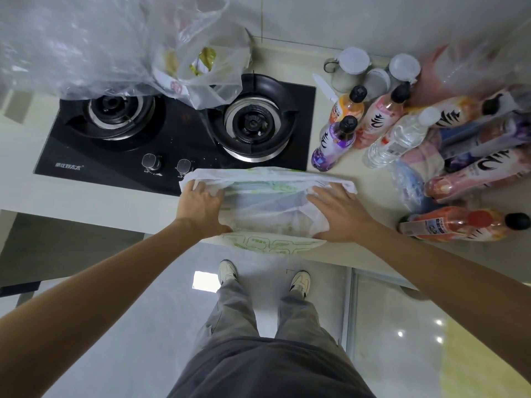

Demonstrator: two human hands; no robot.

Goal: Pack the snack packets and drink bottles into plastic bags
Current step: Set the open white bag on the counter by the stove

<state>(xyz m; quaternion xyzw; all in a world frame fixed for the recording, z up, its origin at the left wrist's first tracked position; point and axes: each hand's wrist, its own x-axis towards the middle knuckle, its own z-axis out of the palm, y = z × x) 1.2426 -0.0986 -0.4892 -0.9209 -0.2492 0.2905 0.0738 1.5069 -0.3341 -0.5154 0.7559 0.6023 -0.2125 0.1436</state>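
A white plastic bag with green print (267,196) lies on the counter in front of the stove, its bottom hanging over the front edge. My left hand (198,206) grips the bag's left side and my right hand (336,211) presses on its right side. Several drink bottles stand and lie at the right: a purple one (334,145), a clear water bottle (399,137), an orange one (349,106), a red one (462,224) lying near the front. A clear bag (201,61) holding snack packets rests on the stove at the back left.
A black two-burner gas stove (178,133) fills the counter's left half. White lidded cups (352,68) and a white knife (324,87) sit by the back wall. A pink bag (459,70) lies at the far right. The counter's front edge (115,222) runs just below my hands.
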